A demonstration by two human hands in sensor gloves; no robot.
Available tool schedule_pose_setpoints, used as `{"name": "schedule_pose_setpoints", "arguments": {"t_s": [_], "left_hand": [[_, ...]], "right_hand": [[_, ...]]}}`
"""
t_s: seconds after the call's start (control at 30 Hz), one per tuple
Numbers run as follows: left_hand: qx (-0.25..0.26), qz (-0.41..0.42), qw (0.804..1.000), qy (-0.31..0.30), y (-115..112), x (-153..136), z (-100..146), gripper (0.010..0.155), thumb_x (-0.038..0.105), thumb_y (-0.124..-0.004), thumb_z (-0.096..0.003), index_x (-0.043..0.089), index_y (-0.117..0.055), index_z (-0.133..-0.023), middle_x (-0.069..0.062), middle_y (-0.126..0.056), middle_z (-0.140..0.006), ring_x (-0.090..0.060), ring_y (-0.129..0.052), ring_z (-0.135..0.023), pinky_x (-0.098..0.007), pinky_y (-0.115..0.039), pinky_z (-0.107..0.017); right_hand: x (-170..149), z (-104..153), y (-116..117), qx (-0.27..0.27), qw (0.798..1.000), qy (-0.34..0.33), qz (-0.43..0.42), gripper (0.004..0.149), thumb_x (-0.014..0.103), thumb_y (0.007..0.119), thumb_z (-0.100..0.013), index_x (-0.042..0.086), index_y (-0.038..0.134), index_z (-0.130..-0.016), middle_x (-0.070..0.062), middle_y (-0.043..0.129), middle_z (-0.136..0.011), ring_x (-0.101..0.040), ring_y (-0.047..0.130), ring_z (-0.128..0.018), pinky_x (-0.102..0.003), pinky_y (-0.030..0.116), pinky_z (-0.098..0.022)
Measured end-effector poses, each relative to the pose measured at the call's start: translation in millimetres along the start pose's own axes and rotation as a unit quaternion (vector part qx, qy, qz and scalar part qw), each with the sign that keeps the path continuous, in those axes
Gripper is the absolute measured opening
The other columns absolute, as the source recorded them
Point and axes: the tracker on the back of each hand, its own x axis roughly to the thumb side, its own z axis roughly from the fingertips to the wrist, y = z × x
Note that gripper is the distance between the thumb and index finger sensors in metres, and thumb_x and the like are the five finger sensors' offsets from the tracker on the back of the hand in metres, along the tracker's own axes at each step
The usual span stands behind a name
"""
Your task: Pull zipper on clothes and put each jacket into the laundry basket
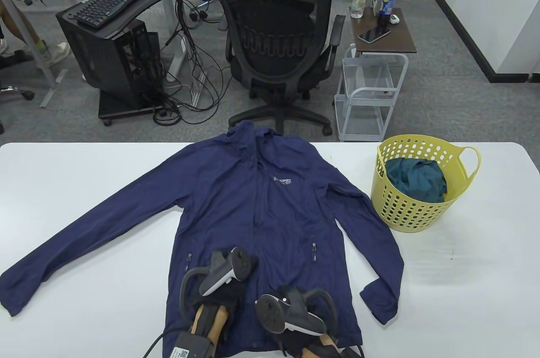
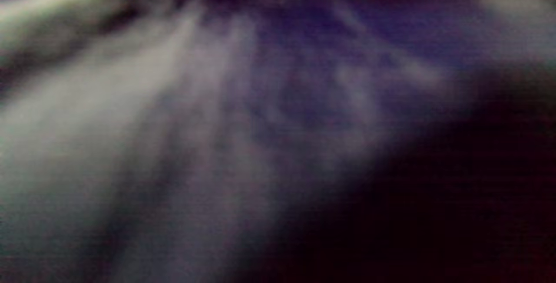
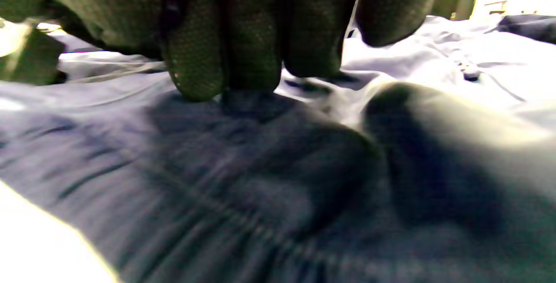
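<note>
A navy jacket point(image 1: 257, 206) lies spread flat across the middle of the desk point(image 1: 84, 172), hem at the near edge, where the left hand point(image 1: 223, 286) and right hand point(image 1: 291, 311) rest on it, right fingertips point(image 3: 195, 74) pressing fabric, left fingers hidden so I cannot tell their state, and the yellow laundry basket point(image 1: 417, 206) stands at the right end holding a teal garment point(image 1: 417, 179).

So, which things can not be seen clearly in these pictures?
- Zipper pull on the jacket: table view, hidden under both hands, left hand and right hand.
- Finger grips: table view, covered by the trackers.
- Left wrist view: all blurred, only blue cloth.
- Garment in the basket: bunched up, zipper not visible.
</note>
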Motion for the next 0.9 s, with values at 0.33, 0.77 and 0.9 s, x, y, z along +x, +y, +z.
{"name": "schedule_pose_setpoints", "arguments": {"t_s": [0.33,0.77,0.9], "left_hand": [[0.06,-0.014,0.997,-0.051,13.8,22.5,28.9,0.057,0.046,-0.061,-0.0442,0.06,-0.047,-0.098,0.014,-0.047,-0.119,-0.027,-0.049,-0.109,-0.06,-0.048,-0.073],[-0.029,-0.025,0.998,-0.054,-2.7,39.9,21.2,0.057,0.046,-0.06,-0.0452,0.064,-0.042,-0.096,0.017,-0.032,-0.119,-0.028,-0.036,-0.11,-0.063,-0.044,-0.073],[-0.029,-0.01,0.999,-0.039,0.2,24.7,13.1,0.057,0.045,-0.06,-0.0452,0.066,-0.042,-0.095,0.017,-0.03,-0.119,-0.027,-0.033,-0.11,-0.063,-0.042,-0.073]], "right_hand": [[-36.2,-13.9,10.1,0.006,0.997,0.064,-0.051,0.048,0.05,0.073,-0.045,0.032,0.085,-0.087,0.003,0.08,-0.104,-0.03,0.08,-0.093,-0.053,0.069,-0.066],[-44.0,-9.2,4.8,0.009,0.996,0.063,-0.056,0.047,0.048,0.076,-0.045,0.026,0.09,-0.084,-0.002,0.083,-0.103,-0.034,0.081,-0.092,-0.055,0.068,-0.066],[-19.1,-0.5,-1.6,0.049,0.996,-0.003,-0.076,0.047,0.048,0.075,-0.046,0.023,0.091,-0.081,-0.002,0.081,-0.104,-0.036,0.072,-0.098,-0.057,0.063,-0.067]]}}
